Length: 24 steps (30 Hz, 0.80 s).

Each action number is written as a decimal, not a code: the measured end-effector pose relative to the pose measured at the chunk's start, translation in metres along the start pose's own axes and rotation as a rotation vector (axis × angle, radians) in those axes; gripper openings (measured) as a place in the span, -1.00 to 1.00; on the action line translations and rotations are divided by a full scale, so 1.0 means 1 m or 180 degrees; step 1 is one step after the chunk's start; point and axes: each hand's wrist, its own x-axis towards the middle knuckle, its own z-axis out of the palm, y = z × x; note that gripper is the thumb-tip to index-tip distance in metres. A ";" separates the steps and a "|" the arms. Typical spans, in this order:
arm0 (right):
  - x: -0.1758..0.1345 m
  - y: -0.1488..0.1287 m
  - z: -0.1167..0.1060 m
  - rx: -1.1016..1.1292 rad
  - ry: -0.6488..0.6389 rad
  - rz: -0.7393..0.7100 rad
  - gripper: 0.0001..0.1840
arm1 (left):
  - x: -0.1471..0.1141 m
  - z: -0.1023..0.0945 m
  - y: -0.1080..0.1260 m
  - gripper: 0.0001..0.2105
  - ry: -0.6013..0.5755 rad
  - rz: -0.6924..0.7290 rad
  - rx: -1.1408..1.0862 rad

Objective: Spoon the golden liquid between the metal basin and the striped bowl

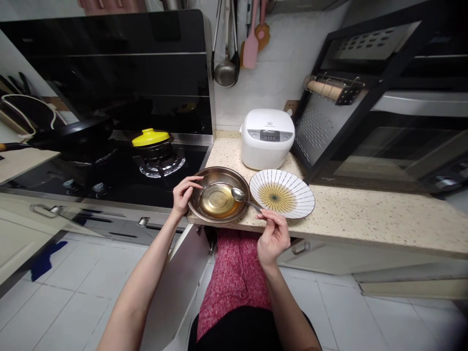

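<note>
A wide stainless steel basin (193, 207) sits at the counter's front edge with a shallow pool of yellowish liquid (218, 200) in it. My left hand (183, 196) grips its left rim, fingers reaching over the edge. Pinched in my right hand (273, 236) is a metal spoon (238, 195), its bowl above the basin's right side and its handle crossing the rim. Just to the right lies a white plate (302, 195) with dark radiating lines and a yellow-brown middle; whether that colour is liquid or pattern I cannot tell.
Behind the plate stands a white rice cooker (268, 141). On the stove at left are a yellow-lidded pot (150, 139) and a dark wok (87, 134). Ladles (225, 73) hang on the wall. A black rack with an oven (395, 141) occupies the right. A cabinet door (183, 278) hangs open below.
</note>
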 end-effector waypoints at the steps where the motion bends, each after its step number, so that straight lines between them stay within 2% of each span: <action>1: 0.001 0.000 -0.001 -0.0004 0.0030 -0.0004 -0.81 | 0.000 0.000 0.000 -0.58 0.0002 -0.0012 0.0013; 14: 0.020 0.004 -0.013 -0.0164 0.0421 -0.0086 -0.86 | 0.001 0.000 0.001 -0.58 0.0001 0.0008 0.0007; 24: 0.021 0.015 -0.021 -0.0378 0.0402 -0.0119 -0.86 | 0.000 -0.001 0.000 -0.61 -0.0021 0.0075 -0.0044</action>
